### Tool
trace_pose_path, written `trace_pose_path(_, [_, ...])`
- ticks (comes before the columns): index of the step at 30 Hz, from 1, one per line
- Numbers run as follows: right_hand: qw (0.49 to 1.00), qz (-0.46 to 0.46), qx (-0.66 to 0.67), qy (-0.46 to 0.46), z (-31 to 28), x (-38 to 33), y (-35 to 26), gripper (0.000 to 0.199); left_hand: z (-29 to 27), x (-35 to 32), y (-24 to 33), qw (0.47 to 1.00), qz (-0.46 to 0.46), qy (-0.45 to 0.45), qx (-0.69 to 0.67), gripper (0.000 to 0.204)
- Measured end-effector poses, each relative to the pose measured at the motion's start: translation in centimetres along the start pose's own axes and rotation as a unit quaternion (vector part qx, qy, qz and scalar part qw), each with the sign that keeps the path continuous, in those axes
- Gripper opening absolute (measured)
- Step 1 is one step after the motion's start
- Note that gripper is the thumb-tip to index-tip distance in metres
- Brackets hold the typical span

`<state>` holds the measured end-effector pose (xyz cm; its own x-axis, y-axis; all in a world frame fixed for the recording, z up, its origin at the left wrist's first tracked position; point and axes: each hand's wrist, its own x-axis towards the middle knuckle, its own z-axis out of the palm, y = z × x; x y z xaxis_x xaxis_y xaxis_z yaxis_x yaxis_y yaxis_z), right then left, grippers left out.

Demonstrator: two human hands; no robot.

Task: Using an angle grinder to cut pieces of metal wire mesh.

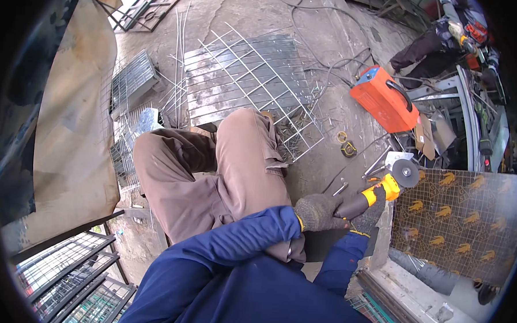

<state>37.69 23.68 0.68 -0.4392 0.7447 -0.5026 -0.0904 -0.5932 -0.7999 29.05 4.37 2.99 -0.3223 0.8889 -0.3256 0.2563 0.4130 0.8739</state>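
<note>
Right hand [369, 214] in a dark knit glove looks wrapped round a yellow-and-dark angle grinder [379, 194], tho most of those fingers are hidden behind the tool body. Left hand [315, 212], w/ a grey-brown knit glove, reaches across the lap to the tool's tail end; fingers are bent right up against it, but idk if they're actually closed on it, can't tell from here. The grinder's out to the person's right, beside the knee, w/ its round grey disc [406, 174] pointing up and away, near the edge of a brown board with orange animal motifs [454, 215]. Imo the step rn is handling/readying the grinder, not cutting, b/c I see no sparks and the disc isn't on the welded steel-rod grid [262, 84]. That's lying over the low slatted metal bench [202, 95] in front of the knees. Next move prob calls for a solid 2-hand hold and keeping the disc clear of the legs, esp if it's going toward the grid. Also watch the boxy orange machine with a black handle [381, 103] just ahead, fwiw.
</note>
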Motion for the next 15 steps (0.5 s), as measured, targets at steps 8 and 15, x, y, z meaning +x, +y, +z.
trace_pose_path(8, [0.998, 0.021, 0.051, 0.032, -0.4, 0.9, 1.2, 0.029, -0.8, 0.2, 0.4, 0.998, -0.048, 0.001, -0.048, 0.079])
trace_pose_path(15, [0.998, 0.051, -0.013, 0.037, -0.5, 1.5, 4.8, 0.029, -1.4, 0.1, 0.6, 0.993, -0.035, -0.044, 0.106, 0.086])
